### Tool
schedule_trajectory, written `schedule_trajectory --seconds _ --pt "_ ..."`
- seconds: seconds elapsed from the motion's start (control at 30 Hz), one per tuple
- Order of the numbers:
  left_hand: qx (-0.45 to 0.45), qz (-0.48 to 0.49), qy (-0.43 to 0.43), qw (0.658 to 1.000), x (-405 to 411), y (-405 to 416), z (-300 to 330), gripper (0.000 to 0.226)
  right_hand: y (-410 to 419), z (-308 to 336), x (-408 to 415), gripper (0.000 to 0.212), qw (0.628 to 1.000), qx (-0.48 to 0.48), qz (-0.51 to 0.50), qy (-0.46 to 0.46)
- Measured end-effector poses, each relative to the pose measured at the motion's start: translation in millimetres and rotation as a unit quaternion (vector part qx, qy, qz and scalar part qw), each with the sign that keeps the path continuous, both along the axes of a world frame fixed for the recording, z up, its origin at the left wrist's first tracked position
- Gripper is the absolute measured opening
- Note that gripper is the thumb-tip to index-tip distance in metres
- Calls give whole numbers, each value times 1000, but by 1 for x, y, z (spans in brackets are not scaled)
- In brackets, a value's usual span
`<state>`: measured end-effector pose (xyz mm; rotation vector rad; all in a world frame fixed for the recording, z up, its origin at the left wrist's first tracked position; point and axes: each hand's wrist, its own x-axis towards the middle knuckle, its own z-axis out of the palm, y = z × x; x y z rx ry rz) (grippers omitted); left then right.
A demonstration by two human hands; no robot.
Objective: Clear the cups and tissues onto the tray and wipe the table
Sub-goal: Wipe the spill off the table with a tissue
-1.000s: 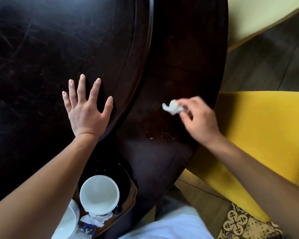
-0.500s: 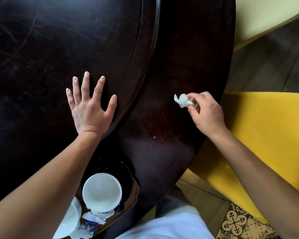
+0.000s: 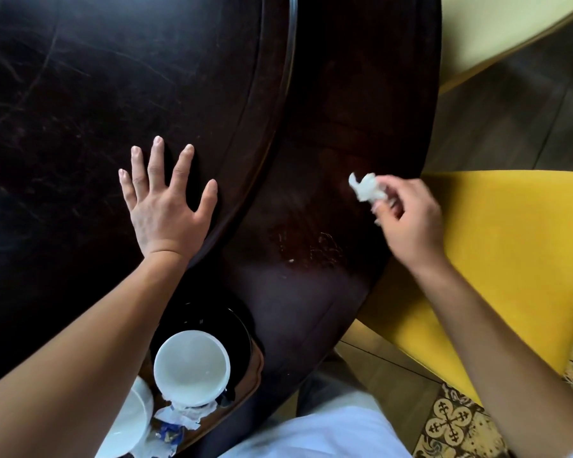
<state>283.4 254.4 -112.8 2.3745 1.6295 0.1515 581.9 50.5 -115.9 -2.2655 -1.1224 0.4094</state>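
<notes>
My left hand lies flat with spread fingers on the raised inner disc of the dark round table. My right hand pinches a crumpled white tissue over the table's outer ring, near its right edge; hand and tissue are blurred by motion. Near the bottom left, a dark tray holds a white cup, a second white cup partly hidden by my left forearm, and used tissues with blue scraps.
A yellow chair stands against the table's right edge. A pale yellow surface is at the top right. Wooden floor and a patterned rug lie below to the right. Faint white scratches mark the table beside my right wrist.
My right hand with the tissue has moved to the right along the table's outer ring. My left hand stays flat on the inner disc.
</notes>
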Motion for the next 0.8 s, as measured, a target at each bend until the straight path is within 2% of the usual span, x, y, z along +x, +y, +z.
schedule_trajectory --seconds 0.13,0.27,0.63,0.8 --pt "-5 1 0 1000 0 0 0 66 13 -5 48 33 998 -14 -49 -42" --pt "-3 0 3 1000 0 0 -1 66 17 -15 54 33 996 -60 -42 -40" --pt "-5 2 1 1000 1 0 0 66 -39 -7 -79 37 992 -63 100 45" --pt "-3 2 3 1000 0 -1 1 65 -45 -3 -107 33 988 -74 114 74"
